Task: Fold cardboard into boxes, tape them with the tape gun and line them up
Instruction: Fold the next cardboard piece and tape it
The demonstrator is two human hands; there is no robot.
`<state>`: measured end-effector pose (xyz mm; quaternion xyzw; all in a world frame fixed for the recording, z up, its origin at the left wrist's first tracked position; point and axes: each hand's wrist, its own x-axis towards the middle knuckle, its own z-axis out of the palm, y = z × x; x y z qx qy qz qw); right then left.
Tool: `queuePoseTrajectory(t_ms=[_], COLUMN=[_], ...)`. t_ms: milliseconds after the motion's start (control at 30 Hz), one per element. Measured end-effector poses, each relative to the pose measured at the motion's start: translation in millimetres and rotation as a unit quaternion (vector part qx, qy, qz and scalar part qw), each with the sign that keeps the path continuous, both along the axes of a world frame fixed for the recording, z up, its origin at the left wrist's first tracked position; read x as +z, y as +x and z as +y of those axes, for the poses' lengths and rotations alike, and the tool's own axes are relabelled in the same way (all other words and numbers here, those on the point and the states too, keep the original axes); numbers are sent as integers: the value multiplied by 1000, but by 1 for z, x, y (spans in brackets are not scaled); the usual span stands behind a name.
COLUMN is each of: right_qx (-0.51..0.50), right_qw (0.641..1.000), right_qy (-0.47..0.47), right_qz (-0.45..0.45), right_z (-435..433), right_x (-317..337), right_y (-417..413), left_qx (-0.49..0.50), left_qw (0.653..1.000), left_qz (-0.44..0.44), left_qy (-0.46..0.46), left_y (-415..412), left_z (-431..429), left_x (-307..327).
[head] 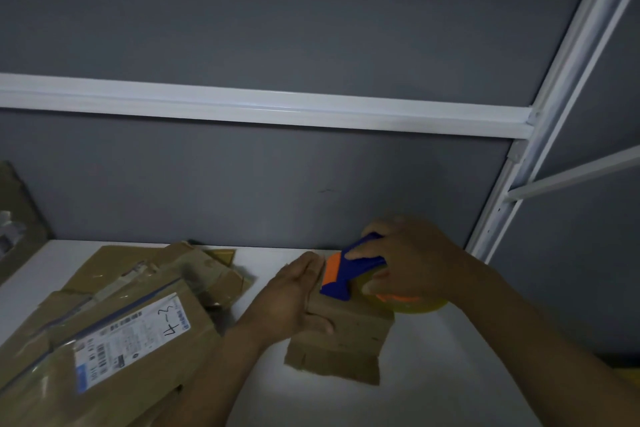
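A small brown cardboard box stands on the white table, its lower flaps spread toward me. My left hand lies with straight fingers against the box's left side and thumb over its top. My right hand grips a blue and orange tape gun with a roll of clear tape. The gun's front edge sits on the top far edge of the box, close to my left fingertips.
A pile of flattened, used cardboard with a white shipping label marked "4-3" lies at the left of the table. A grey wall with a white rail rises behind. A white shelf post stands at the right.
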<state>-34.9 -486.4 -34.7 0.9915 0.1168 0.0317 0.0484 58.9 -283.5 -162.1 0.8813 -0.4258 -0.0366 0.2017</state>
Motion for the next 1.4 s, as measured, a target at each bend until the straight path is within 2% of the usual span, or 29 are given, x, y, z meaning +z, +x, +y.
queuePoseTrajectory(t_ms=[67, 233, 400, 533, 567, 633, 733, 867, 967, 1033, 1167, 1233, 1300, 1400], right_qx=[5, -12, -38, -46, -47, -48, -36, -39, -44, -47, -94, -111, -112, -115], right_qw=[1000, 1000, 998, 996, 997, 998, 999, 999, 998, 997, 989, 988, 989, 983], right_qy=[-8, 13, 29, 59, 60, 48, 12, 25, 49, 69, 115, 107, 99, 143], right_qz=[0, 23, 42, 39, 33, 16, -6, -23, -7, 3, 25, 20, 6, -17], right_z=[2, -15, -26, -29, -29, -28, -21, -16, -20, -25, -45, -52, -52, -48], right_x=[4, 15, 6, -3, -5, -9, -14, -16, -15, -13, -20, -29, -40, -58], right_y=[0, -12, -25, -31, -32, -31, -25, -19, -21, -28, -53, -63, -69, -75], left_qx=[-19, -13, -11, -8, -9, -20, -39, -60, -36, -16, -38, -28, -41, -68], left_qw=[999, 999, 1000, 999, 999, 992, 973, 970, 980, 980, 977, 979, 981, 979], left_qz=[-11, 15, 6, 45, 31, -111, -196, -163, -137, -160, -170, -144, -147, -157], left_qy=[-33, -28, -6, 22, 39, 59, 114, 170, 137, 117, 120, 139, 117, 115], left_y=[5, 11, 18, 23, 23, 22, 15, -6, -6, -2, 12, 11, 13, 7], left_z=[1, 8, 18, 21, 22, 23, 12, -10, -11, -8, -1, -2, -1, -7], left_x=[-2, -4, -1, -1, 2, 9, 18, 3, 0, 2, 0, 0, 0, 2])
